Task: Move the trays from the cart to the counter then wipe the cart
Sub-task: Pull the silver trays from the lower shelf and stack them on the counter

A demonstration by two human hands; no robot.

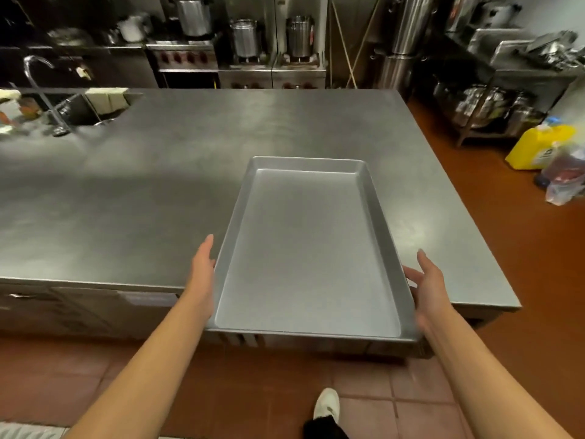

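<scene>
An empty rectangular metal tray point(308, 248) lies lengthwise over the near right part of the steel counter point(142, 191), its near end jutting past the counter's front edge. My left hand point(202, 261) lies flat against the tray's left rim with straight fingers. My right hand point(425, 280) is at the right rim, fingers extended and thumb touching the edge. Whether the far end rests on the counter I cannot tell. The cart is out of view.
A sink with a curved tap point(41, 87) sits at the counter's far left. Stoves with tall pots point(245, 38) line the back wall. A yellow jug point(538, 147) and a plastic bag point(566, 175) stand on the red floor at right. My white shoe point(326, 403) is below.
</scene>
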